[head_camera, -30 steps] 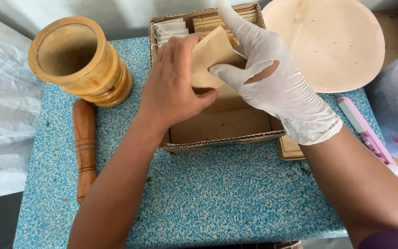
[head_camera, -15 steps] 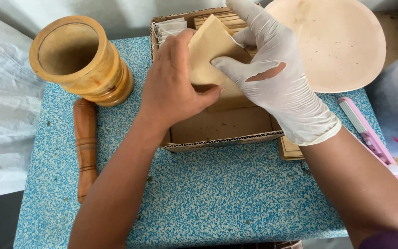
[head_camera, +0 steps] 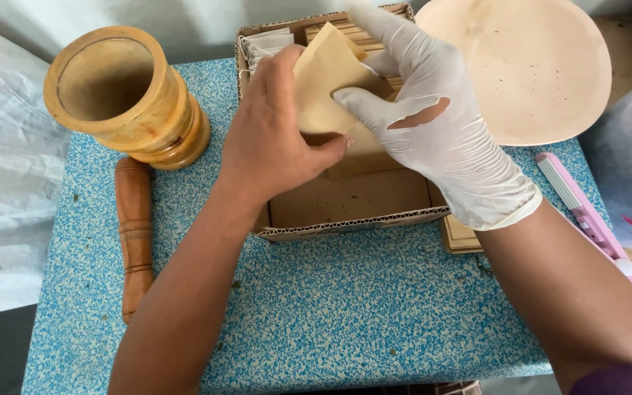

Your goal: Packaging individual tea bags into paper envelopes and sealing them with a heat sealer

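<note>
I am holding a tan paper packet (head_camera: 327, 80) over the cardboard box (head_camera: 352, 219) at the counter's (head_camera: 345, 314) far edge, my bare left hand (head_camera: 272, 139) closed around it while my gloved right hand (head_camera: 440, 124) pinches its edge, working gently so the thin paper doesn't tear.

Landmark: cardboard box (head_camera: 345, 205). Near side: open blue-speckled table (head_camera: 345, 307), passable between the forearms. Left of box: wooden mortar (head_camera: 122, 95) and pestle (head_camera: 134, 234) block that flank. Right: pink tool (head_camera: 587, 216) and round tan tray (head_camera: 521, 66) crowd it. Box's near half bare; far half packed.
</note>
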